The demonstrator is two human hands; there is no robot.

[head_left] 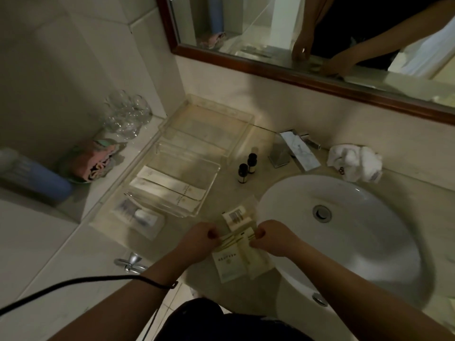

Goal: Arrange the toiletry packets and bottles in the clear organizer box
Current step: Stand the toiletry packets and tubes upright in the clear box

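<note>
Near the counter's [227,193] left front corner lies a wrapped packet [140,216], just outside the box [208,190]. The box stands left of the basin [357,230], with an empty clear tray [209,119] touching its far side. Two long packets [170,185] already lie flat across its near half; its far half looks bare.

At the counter's front edge the left hand [200,239] pinches the left upper corner of a small fan of packets [236,257], fingers curled tight. The right hand [273,238] pinches the right upper corner the same way. The fan hangs askew, lower ends splayed over the edge. A barcode packet [236,216] lies just beyond the hands.

The step in hand seems to be squaring this fan before it goes in. To do it well, I would tap the lower ends on the counter until the edges line up. Then I would carry the stack leftward in one hand and lay it parallel to the long packets, in the bare half. A loose pinch could let one slip over the edge.

The two bottles [243,173] stand upright just right of the box, between it and the basin, not yet placed.
</note>
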